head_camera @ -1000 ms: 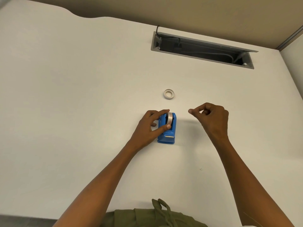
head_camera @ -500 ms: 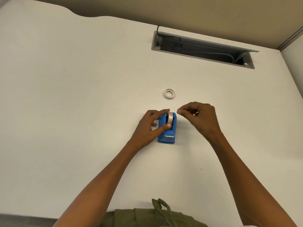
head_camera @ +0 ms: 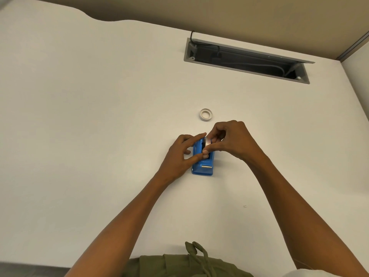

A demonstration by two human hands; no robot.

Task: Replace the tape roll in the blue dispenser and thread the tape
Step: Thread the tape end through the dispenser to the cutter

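Note:
The blue dispenser (head_camera: 203, 166) stands on the white desk (head_camera: 99, 116), its metal cutter facing me. A clear tape roll (head_camera: 207, 141) sits upright in its cradle. My left hand (head_camera: 179, 156) grips the dispenser from the left, index finger over the top of the roll and thumb at its near side. My right hand (head_camera: 231, 138) reaches in from the right, thumb and fingers pinching the roll at its top and near edge. A small white ring-shaped tape core (head_camera: 205, 114) lies flat on the desk just behind the hands.
A grey cable tray opening (head_camera: 247, 60) with wires is cut into the desk at the back right. A partition wall runs along the far edge. The desk's near edge is at my green clothing (head_camera: 185, 264).
My right hand has moved left from open air beside the dispenser onto the tape roll and pinched it. The left hand and dispenser have stayed in place.

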